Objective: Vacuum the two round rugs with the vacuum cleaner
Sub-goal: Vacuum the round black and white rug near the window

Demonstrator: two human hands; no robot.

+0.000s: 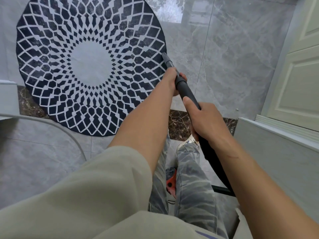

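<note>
Both hands grip the grey vacuum wand [188, 94]. The left hand [173, 81] is wrapped round it far forward, near the collar. The right hand [205, 119] is closed round it further back, thumb laid along the top, where the black hose [214, 163] begins. The wand's nozzle tip [165, 56] sits on the right-hand rim of the round rug [91, 66] — a black-and-white diamond-patterned one lying flat on the grey tile floor [233, 57], its near edge overlapping a dark stone strip [179, 121]. The second rug is not in view. The red vacuum cleaner body [170, 183] shows between the person's legs.

The step in hand looks like working this rug's edge. No wide floor head is visible, only the narrow tube end, so doing it well probably means many close, overlapping strokes — from the rim in toward the pale centre, then stepping round the circle. A thin rug like this may lift or ruck under suction; light downward pressure and pulls toward the body should hold it flat. The hose runs past the right leg, so it could snag on a step.
</note>
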